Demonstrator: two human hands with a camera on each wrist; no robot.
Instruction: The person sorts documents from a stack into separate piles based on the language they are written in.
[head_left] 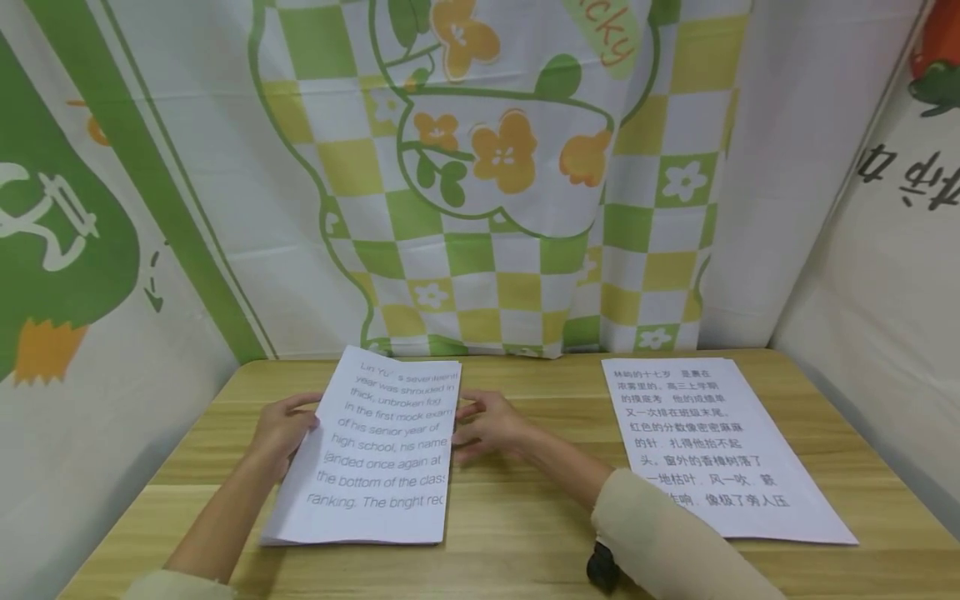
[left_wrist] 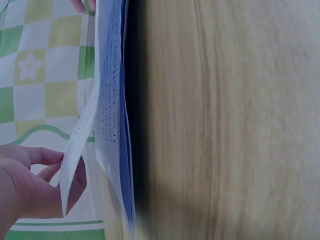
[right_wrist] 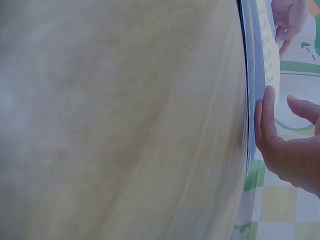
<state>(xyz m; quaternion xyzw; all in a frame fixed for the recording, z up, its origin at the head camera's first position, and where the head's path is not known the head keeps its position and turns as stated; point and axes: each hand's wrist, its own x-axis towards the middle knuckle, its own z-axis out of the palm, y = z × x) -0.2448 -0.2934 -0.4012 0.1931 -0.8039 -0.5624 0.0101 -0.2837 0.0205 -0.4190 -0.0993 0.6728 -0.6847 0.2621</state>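
Note:
A stack of white paper sheets (head_left: 382,450) printed in English lies on the left half of the table. The left hand (head_left: 285,429) pinches the edge of the top sheet (left_wrist: 75,150) between thumb and fingers; in the left wrist view that sheet bends up, apart from the sheets below. At the stack's right edge is the right hand (head_left: 487,427), its fingers loosely extended and the thumb apart. In the right wrist view its fingertips (right_wrist: 269,95) are at the side of the stack; whether they press on it I cannot tell.
A second paper stack (head_left: 697,450), printed in Chinese, lies at the right, partly behind the right sleeve (head_left: 675,533). A small black object (head_left: 602,568) shows under that sleeve. The wooden table (head_left: 525,517) ends at a patterned curtain (head_left: 495,275) behind.

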